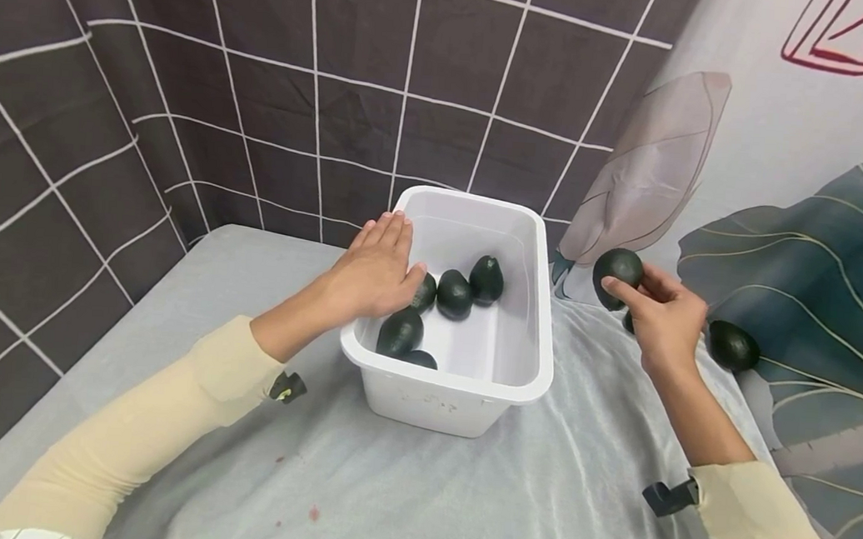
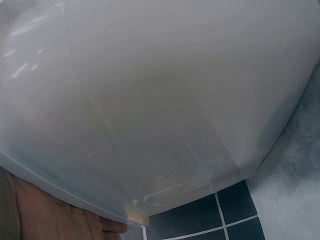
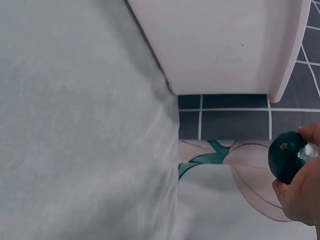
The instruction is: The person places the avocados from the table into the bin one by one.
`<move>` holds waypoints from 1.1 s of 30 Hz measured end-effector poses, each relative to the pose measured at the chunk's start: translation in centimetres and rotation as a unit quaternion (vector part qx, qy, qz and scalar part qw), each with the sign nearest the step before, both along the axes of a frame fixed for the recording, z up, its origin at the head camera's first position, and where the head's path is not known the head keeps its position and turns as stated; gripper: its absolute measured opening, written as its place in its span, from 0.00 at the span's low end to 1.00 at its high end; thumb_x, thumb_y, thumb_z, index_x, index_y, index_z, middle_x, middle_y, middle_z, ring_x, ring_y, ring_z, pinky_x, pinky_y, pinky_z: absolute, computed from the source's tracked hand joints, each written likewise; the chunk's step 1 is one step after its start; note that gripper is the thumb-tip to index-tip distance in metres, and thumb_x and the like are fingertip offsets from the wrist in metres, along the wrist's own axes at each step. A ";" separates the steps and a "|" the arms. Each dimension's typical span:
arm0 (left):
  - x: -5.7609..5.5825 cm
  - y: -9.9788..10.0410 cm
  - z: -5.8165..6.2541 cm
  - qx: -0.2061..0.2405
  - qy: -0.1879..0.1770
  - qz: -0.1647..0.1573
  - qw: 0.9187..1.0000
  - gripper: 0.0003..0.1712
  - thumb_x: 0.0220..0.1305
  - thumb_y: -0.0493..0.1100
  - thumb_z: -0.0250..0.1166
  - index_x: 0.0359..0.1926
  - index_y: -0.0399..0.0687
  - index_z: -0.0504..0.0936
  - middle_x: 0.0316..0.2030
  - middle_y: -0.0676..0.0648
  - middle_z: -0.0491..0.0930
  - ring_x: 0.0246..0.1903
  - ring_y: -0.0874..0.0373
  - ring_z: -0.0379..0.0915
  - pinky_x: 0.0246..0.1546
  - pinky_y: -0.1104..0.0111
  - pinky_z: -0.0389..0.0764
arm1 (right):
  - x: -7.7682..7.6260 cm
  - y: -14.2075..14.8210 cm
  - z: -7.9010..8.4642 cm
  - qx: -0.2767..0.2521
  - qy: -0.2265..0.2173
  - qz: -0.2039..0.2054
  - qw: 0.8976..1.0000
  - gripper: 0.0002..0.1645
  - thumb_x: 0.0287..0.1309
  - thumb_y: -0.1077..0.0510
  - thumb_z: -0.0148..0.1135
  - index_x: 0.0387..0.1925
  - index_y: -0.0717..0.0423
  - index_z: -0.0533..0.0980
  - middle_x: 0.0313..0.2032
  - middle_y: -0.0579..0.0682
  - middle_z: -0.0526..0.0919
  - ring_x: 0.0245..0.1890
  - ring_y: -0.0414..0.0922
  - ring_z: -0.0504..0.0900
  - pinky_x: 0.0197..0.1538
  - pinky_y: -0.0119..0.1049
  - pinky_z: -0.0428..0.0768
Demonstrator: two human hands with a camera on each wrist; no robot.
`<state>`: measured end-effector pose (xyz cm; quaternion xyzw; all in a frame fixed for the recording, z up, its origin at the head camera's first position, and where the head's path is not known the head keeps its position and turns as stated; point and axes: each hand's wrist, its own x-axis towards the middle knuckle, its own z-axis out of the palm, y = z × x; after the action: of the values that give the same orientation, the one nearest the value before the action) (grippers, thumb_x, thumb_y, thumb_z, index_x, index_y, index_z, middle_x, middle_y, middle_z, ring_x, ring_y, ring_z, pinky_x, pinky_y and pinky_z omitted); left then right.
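My right hand [image 1: 670, 315] holds a dark green avocado [image 1: 617, 276] in the air to the right of a white plastic tub [image 1: 543, 336]. In the right wrist view the same avocado [image 3: 285, 158] sits between thumb and fingers. My left hand [image 1: 374, 274] lies palm down with straight fingers over the tub's left rim, and it covers part of the tub. Several avocados rest inside the tub, among them one avocado [image 1: 487, 280] near the far right. The left wrist view shows the tub's outer wall [image 2: 165, 100] with the left hand [image 2: 55, 215] at its rim.
On the grey cloth-covered table [image 1: 416, 494], another avocado [image 1: 732, 346] lies right of my right hand. One more avocado [image 1: 628, 321] is mostly hidden behind that hand. A dark gridded curtain [image 1: 264, 91] hangs behind, with a leaf-patterned cloth [image 1: 837, 273] on the right.
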<state>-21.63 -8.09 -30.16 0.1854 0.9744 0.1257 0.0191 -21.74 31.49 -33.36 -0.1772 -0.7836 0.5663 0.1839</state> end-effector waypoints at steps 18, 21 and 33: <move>0.2 0.1 0.2 0.001 -0.005 -0.001 1.000 0.47 0.88 0.56 0.41 0.90 0.27 0.43 0.91 0.29 0.36 0.93 0.35 0.31 0.94 0.46 0.36 | -0.5 -2.4 2.1 -0.046 0.035 0.032 0.998 0.42 0.53 0.57 0.89 0.72 0.49 0.85 0.44 0.30 0.90 0.52 0.32 0.88 0.51 0.16 0.83; 0.2 0.1 0.2 0.002 -0.004 -0.002 1.000 0.47 0.88 0.56 0.41 0.90 0.27 0.43 0.91 0.29 0.37 0.93 0.34 0.32 0.94 0.46 0.36 | -0.5 -2.8 2.4 -0.041 0.038 0.036 0.998 0.43 0.53 0.57 0.90 0.72 0.48 0.85 0.46 0.32 0.90 0.53 0.32 0.88 0.51 0.16 0.83; 0.1 0.1 0.2 0.001 -0.008 -0.001 1.000 0.47 0.88 0.56 0.42 0.90 0.28 0.42 0.92 0.29 0.35 0.93 0.35 0.30 0.94 0.46 0.35 | -0.9 -4.7 3.5 -0.040 0.060 0.051 0.996 0.42 0.52 0.56 0.90 0.70 0.46 0.87 0.49 0.37 0.93 0.53 0.32 0.90 0.53 0.18 0.84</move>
<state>-21.50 -8.04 -30.01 0.1855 0.9739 0.1282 0.0267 -22.64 26.81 -29.83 -0.1099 -0.7561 0.6153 0.1941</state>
